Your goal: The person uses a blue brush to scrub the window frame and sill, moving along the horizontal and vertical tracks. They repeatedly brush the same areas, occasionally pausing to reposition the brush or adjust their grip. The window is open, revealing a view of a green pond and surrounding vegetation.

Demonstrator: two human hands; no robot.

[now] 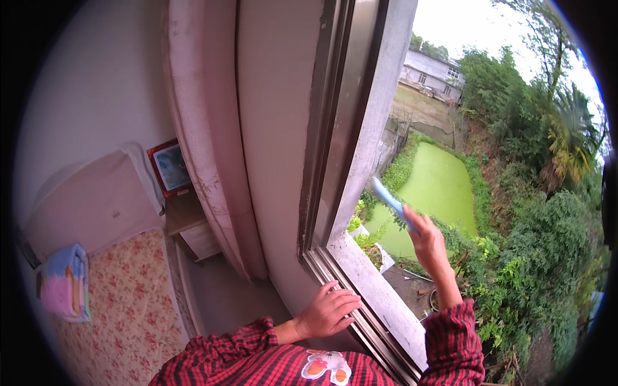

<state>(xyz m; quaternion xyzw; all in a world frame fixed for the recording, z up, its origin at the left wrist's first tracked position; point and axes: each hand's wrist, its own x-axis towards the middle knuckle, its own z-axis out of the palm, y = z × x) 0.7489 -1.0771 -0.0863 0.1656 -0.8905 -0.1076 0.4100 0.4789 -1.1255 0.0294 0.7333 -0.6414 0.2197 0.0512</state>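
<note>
My right hand [428, 239] reaches outside the open window, closed around the handle of a light blue brush [392, 202]. The brush's pale head, a little blurred, is beside the outer wall of the window opening [369, 140]; whether it touches cannot be told. My left hand [329, 310] rests on the metal track of the window frame [340, 284] with its fingers spread over the rails. Next to the track runs the speckled outer sill [374, 294].
Indoors on the left are a pink curtain [207, 120], a bedside cabinet [188, 222] with a framed picture [171, 166], and a bed [130, 289] with a folded quilt [65, 284]. Outside, far below, lie a green-covered pond [439, 178] and dense trees [545, 241].
</note>
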